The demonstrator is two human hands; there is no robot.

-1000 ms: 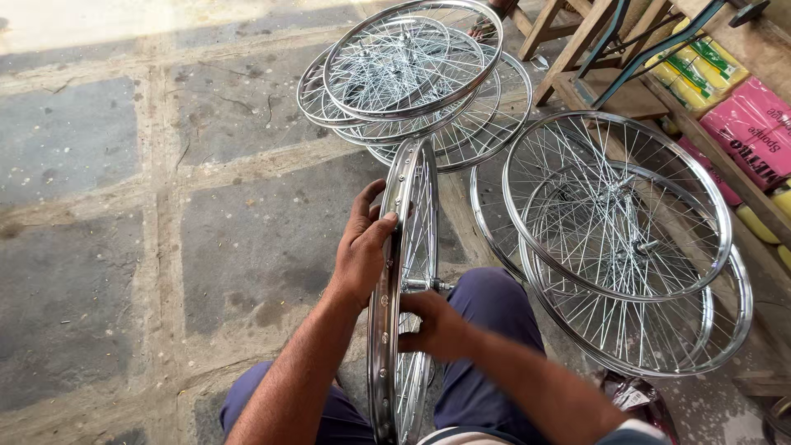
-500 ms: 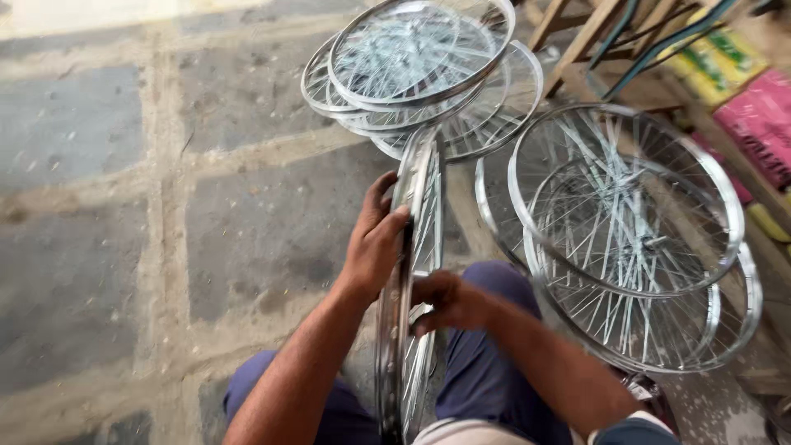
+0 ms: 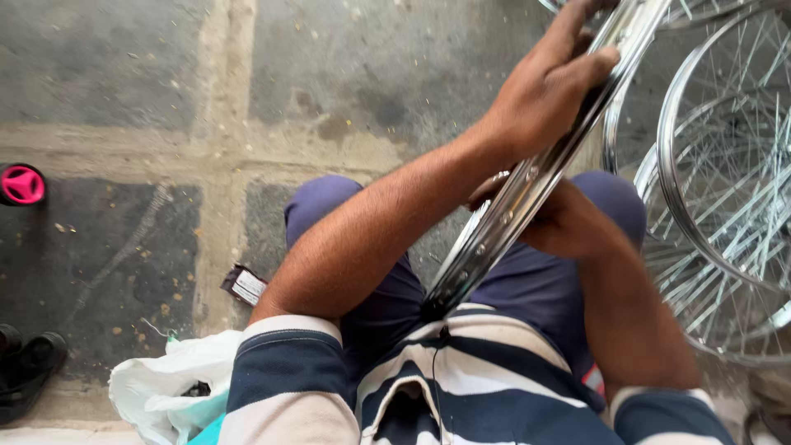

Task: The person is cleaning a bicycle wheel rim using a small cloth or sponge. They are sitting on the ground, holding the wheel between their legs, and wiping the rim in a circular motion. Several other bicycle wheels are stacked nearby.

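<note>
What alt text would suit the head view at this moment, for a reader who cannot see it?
Seen from above, a seated person holds a shiny metal wheel rim edge-on over their lap, the left hand gripping its upper part and the right hand against its right side. More spoked wheels lie at right; a white plastic bag sits on the stone floor at lower left.

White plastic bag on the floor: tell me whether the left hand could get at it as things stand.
Probably yes, once freed: the white plastic bag lies on the person's left, nothing between. But the left hand grips the wheel rim.
</note>
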